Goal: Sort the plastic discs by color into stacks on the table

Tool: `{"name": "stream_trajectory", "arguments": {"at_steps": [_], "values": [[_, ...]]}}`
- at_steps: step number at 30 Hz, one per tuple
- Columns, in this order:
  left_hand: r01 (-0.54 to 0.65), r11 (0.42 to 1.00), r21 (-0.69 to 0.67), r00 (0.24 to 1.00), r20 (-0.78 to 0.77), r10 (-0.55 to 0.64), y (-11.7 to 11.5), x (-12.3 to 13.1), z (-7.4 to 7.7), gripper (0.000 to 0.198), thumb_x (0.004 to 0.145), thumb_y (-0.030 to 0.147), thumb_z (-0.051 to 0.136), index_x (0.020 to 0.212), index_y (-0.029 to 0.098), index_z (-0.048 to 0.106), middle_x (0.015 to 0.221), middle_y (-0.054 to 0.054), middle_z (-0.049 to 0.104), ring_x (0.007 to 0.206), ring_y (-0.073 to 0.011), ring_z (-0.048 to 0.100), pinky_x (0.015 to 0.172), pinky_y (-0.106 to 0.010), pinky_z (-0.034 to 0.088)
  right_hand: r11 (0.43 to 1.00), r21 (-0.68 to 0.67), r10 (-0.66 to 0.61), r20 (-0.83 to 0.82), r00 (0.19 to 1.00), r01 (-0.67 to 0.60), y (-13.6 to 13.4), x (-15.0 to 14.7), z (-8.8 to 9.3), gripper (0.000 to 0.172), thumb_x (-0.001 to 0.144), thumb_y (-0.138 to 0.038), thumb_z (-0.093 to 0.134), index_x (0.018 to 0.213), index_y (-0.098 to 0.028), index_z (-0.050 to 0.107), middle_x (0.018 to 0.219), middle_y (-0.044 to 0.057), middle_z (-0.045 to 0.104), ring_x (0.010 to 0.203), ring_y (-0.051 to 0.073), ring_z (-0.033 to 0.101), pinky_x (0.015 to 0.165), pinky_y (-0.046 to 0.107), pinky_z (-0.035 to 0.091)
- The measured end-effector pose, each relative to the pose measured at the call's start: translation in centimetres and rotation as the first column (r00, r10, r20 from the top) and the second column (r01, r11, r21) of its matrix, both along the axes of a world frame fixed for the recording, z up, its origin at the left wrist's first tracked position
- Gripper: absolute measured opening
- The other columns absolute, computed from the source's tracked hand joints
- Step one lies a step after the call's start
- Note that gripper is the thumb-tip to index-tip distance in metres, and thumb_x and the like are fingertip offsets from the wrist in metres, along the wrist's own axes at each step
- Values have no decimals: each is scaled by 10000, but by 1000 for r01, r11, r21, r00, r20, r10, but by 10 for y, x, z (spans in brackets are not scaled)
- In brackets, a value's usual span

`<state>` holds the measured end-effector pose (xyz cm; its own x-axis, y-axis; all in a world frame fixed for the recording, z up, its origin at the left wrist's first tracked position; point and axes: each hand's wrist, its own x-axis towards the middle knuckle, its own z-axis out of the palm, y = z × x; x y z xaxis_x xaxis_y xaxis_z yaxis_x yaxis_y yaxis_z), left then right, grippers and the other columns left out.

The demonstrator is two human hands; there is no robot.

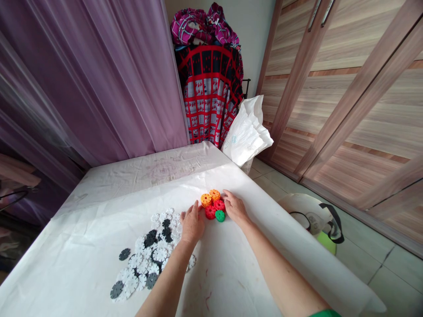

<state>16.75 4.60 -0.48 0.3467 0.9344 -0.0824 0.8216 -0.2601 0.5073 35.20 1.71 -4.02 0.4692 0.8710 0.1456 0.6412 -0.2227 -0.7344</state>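
The person's left hand (pixel 193 224) and right hand (pixel 234 208) lie half open on the sheet-covered desk (pixel 139 176), fingers loosely spread against a cluster of orange, red and green snowflake discs (pixel 211 204) between them. White and grey snowflake discs (pixel 148 257) lie spread further left.

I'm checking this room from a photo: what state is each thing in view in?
Left hand: open, fingertips beside the coloured discs.
Right hand: open, fingers against the coloured discs.
Orange, red and green plastic discs: bunched together, touching.
White and grey plastic discs: lying flat in a loose heap.
Purple curtain: drawn, hanging in folds.
Wooden sliding doors: shut.
White plastic bag: crumpled.
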Motion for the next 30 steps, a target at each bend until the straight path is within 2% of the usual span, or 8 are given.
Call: {"name": "stream_trajectory", "arguments": {"at_steps": [4,7,10,12,14,17,21,30], "values": [[2,1000,22,1000,17,-2,1,-2,-1,612,847,53,371,1437,201,440,1410,-113,589,1330,-205,502,1167,-491,256,996,85,-9,-31,999,11,1,3,-6,511,804,-86,456,1252,-277,609,1045,0,772,1086,190,675,1004,363,478],[-13,998,58,1000,29,12,-5,-10,0,544,851,111,447,1384,213,489,1359,-101,629,1322,-224,505,1156,-502,267,992,128,4,-121,993,12,-7,5,-6,490,754,-76,463,1172,-258,643,1101,19,756,1089,183,676,987,361,500],[-4,982,189,999,35,-2,-18,-19,1,396,837,194,555,1229,224,599,1256,-83,682,1218,-248,573,1137,-480,295,986,169,54,-219,974,-17,-24,5,-2,373,746,-130,475,1055,-233,657,1139,51,736,1097,199,672,922,356,527],[21,962,272,998,53,-36,-27,-23,1,321,837,239,594,1155,233,632,1160,-64,714,1126,-245,611,1093,-451,342,982,186,58,-218,974,-17,-39,1,2,279,775,-210,509,1019,-228,643,1127,64,731,1068,215,673,869,354,533],[36,956,292,996,68,-58,-35,-23,2,276,838,265,614,1110,244,645,1083,-42,730,1059,-240,627,1033,-429,383,976,218,54,-137,989,-23,-53,-9,5,275,775,-290,571,1038,-225,620,1105,70,726,1017,221,671,860,359,523],[32,965,259,995,81,-55,-41,-20,0,210,834,270,625,1040,249,658,1034,-23,735,1024,-233,630,977,-409,403,967,254,8,72,997,-26,-67,-29,6,423,702,-312,676,1101,-214,574,1089,83,713,984,236,653,893,377,494],[23,971,239,993,109,-50,-43,-21,-7,221,832,261,612,1048,239,654,1018,-29,730,1015,-221,630,974,-398,404,979,196,-99,263,960,47,-67,-52,3,506,678,-289,719,1140,-201,533,1084,99,707,988,266,645,884,385,463],[27,919,393,979,173,-103,-48,-25,-17,220,844,184,524,1016,232,652,958,-43,720,952,-231,628,1018,-456,406,986,112,-152,350,924,120,-54,-54,5,398,711,-230,698,1084,-215,559,955,59,735,868,245,641,791,334,408]]}}
